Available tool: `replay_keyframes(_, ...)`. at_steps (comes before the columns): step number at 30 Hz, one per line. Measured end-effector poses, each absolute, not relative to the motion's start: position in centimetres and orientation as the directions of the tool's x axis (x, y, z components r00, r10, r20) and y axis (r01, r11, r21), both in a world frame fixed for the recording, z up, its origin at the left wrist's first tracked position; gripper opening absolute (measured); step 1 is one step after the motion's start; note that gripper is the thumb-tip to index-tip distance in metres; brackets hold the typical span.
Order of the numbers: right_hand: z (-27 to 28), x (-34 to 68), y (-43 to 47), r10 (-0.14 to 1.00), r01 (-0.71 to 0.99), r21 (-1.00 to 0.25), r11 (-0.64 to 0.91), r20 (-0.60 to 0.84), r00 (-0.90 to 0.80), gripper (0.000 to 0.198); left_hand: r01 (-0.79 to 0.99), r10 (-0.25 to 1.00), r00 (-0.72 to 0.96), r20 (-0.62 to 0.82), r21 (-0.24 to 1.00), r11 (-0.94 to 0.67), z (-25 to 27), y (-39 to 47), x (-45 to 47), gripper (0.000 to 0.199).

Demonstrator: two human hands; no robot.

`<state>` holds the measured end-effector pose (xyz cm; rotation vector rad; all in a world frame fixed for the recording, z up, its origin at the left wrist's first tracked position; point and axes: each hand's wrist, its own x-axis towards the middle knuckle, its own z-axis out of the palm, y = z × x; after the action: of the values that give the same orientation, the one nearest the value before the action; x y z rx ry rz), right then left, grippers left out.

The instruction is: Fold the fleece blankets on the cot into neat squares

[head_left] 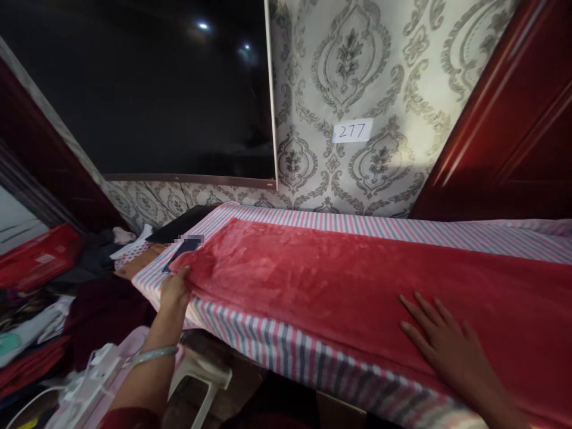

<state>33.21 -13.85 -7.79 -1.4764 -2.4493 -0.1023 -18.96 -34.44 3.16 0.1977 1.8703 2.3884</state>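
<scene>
A red plush blanket (313, 268), folded into a long strip, lies along a table covered by a striped cloth (277, 345). At its near left corner my left hand (176, 289) grips the blanket's edge, with the corner bunched up a little. A bracelet circles my left wrist. Toward the right, my right hand (447, 339) lies flat on the blanket with its fingers spread. Just beyond my left hand, a dark flat object (181, 253) rests partly beside the blanket's corner; part of it is blurred out.
A large dark television (156, 89) hangs over the table's left end. A paper marked 277 (353, 130) is on the patterned wall. A white plastic stool (205, 375), a power strip (96, 369) and piled clothes (107, 310) are at lower left. A reddish-brown door (518, 131) stands right.
</scene>
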Motion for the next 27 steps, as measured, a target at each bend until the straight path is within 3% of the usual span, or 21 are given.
replay_keyframes(3, -7.5, 33.0, -13.9, 0.867, 0.88, -0.094, 0.466, 0.247, -0.433, 0.067, 0.001, 0.236, -0.969, 0.071, 0.959, -0.284, 5.4, -32.0, -18.1, 0.014)
replay_keyframes(6, -7.1, 32.7, -13.9, 0.876, 0.888, -0.094, 0.451, 0.239, -0.42, 0.064, 0.1, 0.446, -0.869, 0.214, 0.959, -0.266, 8.7, -28.1, -15.1, 0.022)
replay_keyframes(8, -6.8, 32.5, -14.0, 0.881, 0.892, -0.094, 0.443, 0.233, -0.413, 0.063, 0.323, 0.587, -0.711, 0.387, 0.921, -0.216, 10.8, -25.3, -11.4, 0.023)
replay_keyframes(11, -6.2, 32.1, -14.2, 0.891, 0.897, -0.102, 0.43, 0.208, -0.404, 0.061, 0.684, 0.717, -0.434, 0.545, 0.718, -0.131, 11.9, -22.1, -3.8, 0.017)
replay_keyframes(14, -5.6, 31.8, -14.5, 0.895, 0.899, -0.109, 0.425, 0.201, -0.398, 0.058, 0.84, 0.894, -0.108, 0.436, 0.521, -0.152, 9.5, -21.4, 3.8, 0.021)
replay_keyframes(18, -4.9, 31.8, -14.7, 0.9, 0.898, -0.134, 0.42, 0.19, -0.393, 0.056, 0.898, 0.96, 0.193, 0.205, 0.356, -0.257, 3.3, -23.0, 9.6, 0.027)
replay_keyframes(22, -4.1, 32.0, -13.9, 0.912, 0.871, -0.275, 0.408, 0.166, -0.375, 0.054, 0.919, 0.943, 0.222, 0.249, 0.269, -0.288, -0.4, -24.1, 10.3, 0.038)
replay_keyframes(27, -2.7, 29.6, -10.7, 0.916, 0.618, -0.68, 0.396, 0.243, -0.32, 0.051, 0.945, 0.945, 0.178, 0.275, 0.221, -0.242, -0.7, -24.1, 9.8, 0.038)
